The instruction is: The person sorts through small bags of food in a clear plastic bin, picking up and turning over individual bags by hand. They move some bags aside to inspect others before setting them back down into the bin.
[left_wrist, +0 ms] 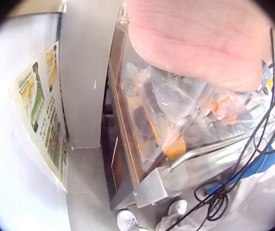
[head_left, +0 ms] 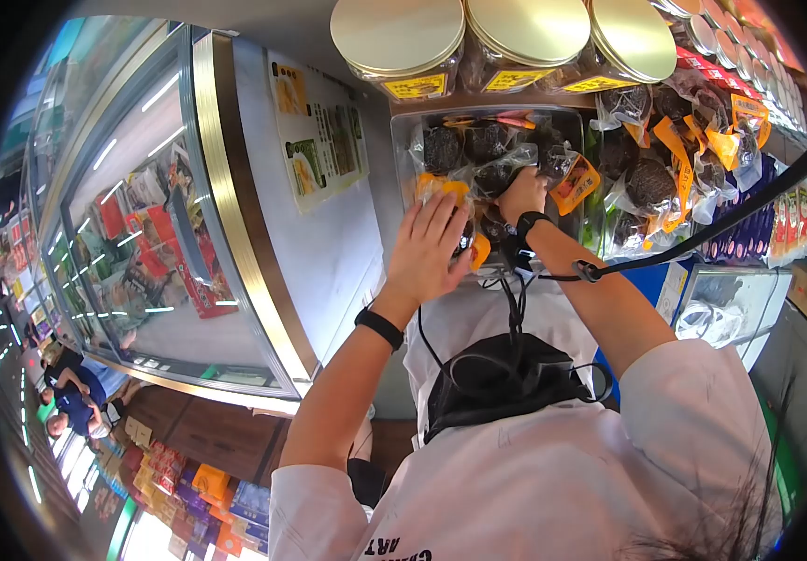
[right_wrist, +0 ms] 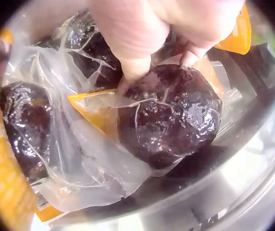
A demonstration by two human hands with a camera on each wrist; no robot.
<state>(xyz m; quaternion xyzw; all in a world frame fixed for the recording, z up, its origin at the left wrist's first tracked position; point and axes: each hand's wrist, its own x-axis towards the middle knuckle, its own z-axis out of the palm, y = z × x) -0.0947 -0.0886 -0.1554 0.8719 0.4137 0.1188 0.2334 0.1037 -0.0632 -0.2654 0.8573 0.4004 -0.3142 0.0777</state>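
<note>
In the right wrist view, my right hand (right_wrist: 132, 29) pinches a dark, glossy, round food in a clear vacuum bag (right_wrist: 171, 115), thumb and fingertips at its top. The head view shows this right hand (head_left: 522, 194) reaching down into a clear-walled bin (head_left: 403, 140). Left of it, my left hand (head_left: 430, 248) spans a dark vacuum-packed food (head_left: 465, 237) with an orange label, thumb on the near side and fingers over the top. Only the heel of that left hand (left_wrist: 200, 43) shows in the left wrist view; its fingers are hidden there. Other dark packs (right_wrist: 26, 127) lie around.
Gold-lidded jars (head_left: 530, 28) line the shelf behind the bin. To the right are more orange-labelled packs (head_left: 651, 182). A glass-doored cabinet (head_left: 170, 206) stands at left. Black cables (left_wrist: 219, 197) hang by the bin's metal rail (left_wrist: 209, 149).
</note>
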